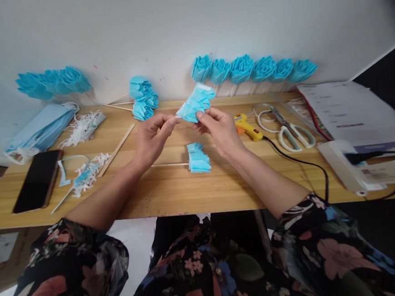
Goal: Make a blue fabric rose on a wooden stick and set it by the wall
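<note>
Grasping a light-blue, pleated, fan-shaped fabric piece [197, 104] at frame centre with the right hand [221, 127]; pinching its narrow end with the left hand [155, 135]. Note yellow plastic glue gun [249, 128], right of centre, near the right hand.

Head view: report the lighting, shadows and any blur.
Head view: soft light on the wall, faint shadows by the blue flowers; same head view: a dark, blurred patch in the top right corner, but folds on the held blue piece are readable.
</note>
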A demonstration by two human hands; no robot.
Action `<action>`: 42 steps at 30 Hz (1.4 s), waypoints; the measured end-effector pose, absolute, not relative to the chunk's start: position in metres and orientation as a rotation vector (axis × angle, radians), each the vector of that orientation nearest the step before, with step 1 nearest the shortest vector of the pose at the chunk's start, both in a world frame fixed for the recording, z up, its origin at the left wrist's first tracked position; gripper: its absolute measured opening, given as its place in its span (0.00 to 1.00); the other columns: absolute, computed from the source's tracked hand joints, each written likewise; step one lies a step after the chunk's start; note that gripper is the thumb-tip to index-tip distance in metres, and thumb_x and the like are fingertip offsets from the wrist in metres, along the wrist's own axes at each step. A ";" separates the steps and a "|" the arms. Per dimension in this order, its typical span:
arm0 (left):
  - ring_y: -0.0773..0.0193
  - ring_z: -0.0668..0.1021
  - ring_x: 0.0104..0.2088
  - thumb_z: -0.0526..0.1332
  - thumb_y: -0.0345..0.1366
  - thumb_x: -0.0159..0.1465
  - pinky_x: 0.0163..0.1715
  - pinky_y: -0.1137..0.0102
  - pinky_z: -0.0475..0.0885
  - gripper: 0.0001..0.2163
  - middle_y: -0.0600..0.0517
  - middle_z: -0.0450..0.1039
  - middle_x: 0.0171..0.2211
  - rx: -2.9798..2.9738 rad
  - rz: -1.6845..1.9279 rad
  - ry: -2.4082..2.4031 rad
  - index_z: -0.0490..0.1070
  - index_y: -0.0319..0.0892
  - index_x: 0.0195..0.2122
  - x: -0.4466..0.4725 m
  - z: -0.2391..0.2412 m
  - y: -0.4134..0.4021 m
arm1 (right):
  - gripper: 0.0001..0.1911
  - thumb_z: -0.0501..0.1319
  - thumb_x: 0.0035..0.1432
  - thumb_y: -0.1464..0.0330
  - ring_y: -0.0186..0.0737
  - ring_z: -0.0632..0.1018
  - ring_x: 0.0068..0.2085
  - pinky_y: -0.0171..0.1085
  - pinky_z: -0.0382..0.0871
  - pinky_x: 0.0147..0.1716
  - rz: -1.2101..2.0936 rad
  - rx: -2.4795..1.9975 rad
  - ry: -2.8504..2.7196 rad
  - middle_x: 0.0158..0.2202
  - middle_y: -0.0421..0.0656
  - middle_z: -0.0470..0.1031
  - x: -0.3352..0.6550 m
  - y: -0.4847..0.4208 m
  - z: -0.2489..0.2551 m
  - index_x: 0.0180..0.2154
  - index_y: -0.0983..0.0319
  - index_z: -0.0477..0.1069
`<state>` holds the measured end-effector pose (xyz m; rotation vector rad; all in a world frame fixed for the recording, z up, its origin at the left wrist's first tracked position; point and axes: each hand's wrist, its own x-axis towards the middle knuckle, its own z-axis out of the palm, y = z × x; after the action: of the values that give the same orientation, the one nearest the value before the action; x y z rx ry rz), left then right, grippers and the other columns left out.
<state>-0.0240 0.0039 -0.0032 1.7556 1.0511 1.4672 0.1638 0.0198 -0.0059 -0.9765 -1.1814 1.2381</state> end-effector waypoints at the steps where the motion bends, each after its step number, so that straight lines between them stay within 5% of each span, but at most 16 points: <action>1: 0.68 0.66 0.25 0.65 0.52 0.67 0.28 0.70 0.63 0.18 0.56 0.64 0.22 1.722 1.483 1.029 0.73 0.43 0.30 -0.024 -0.004 0.004 | 0.12 0.69 0.57 0.62 0.31 0.78 0.30 0.30 0.71 0.26 1.257 -0.976 -1.173 0.25 0.37 0.75 0.164 0.019 -0.005 0.25 0.59 0.71; 11: 0.67 0.69 0.28 0.65 0.46 0.64 0.29 0.70 0.64 0.11 0.55 0.67 0.26 1.441 1.289 0.981 0.74 0.43 0.38 -0.025 -0.001 0.009 | 0.09 0.69 0.56 0.64 0.29 0.76 0.28 0.30 0.69 0.25 1.389 -0.923 -1.166 0.26 0.37 0.75 0.166 0.017 -0.003 0.27 0.59 0.74; 18: 0.67 0.67 0.27 0.69 0.45 0.57 0.30 0.70 0.63 0.13 0.54 0.67 0.24 1.464 1.131 0.963 0.72 0.42 0.25 -0.025 0.004 0.006 | 0.10 0.70 0.54 0.62 0.30 0.76 0.28 0.30 0.70 0.25 1.397 -0.914 -1.216 0.26 0.37 0.75 0.164 0.015 -0.002 0.26 0.59 0.74; 34: 0.69 0.63 0.24 0.68 0.41 0.59 0.26 0.70 0.58 0.13 0.57 0.62 0.21 1.513 1.231 1.111 0.67 0.42 0.23 -0.023 0.001 0.006 | 0.19 0.70 0.54 0.50 0.34 0.77 0.34 0.32 0.71 0.28 1.407 -0.939 -1.406 0.31 0.40 0.77 0.164 0.010 0.001 0.32 0.59 0.75; 42: 0.69 0.63 0.24 0.68 0.39 0.61 0.25 0.69 0.56 0.15 0.57 0.61 0.21 1.565 1.277 1.123 0.64 0.43 0.23 -0.018 -0.003 0.003 | 0.18 0.73 0.50 0.55 0.32 0.72 0.31 0.33 0.67 0.30 1.352 -0.940 -1.484 0.28 0.35 0.72 0.159 0.010 -0.001 0.35 0.57 0.71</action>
<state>-0.0178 0.0031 -0.0034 1.5648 1.1230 1.2768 0.1587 0.0100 -0.0012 -0.9401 -1.4835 1.3524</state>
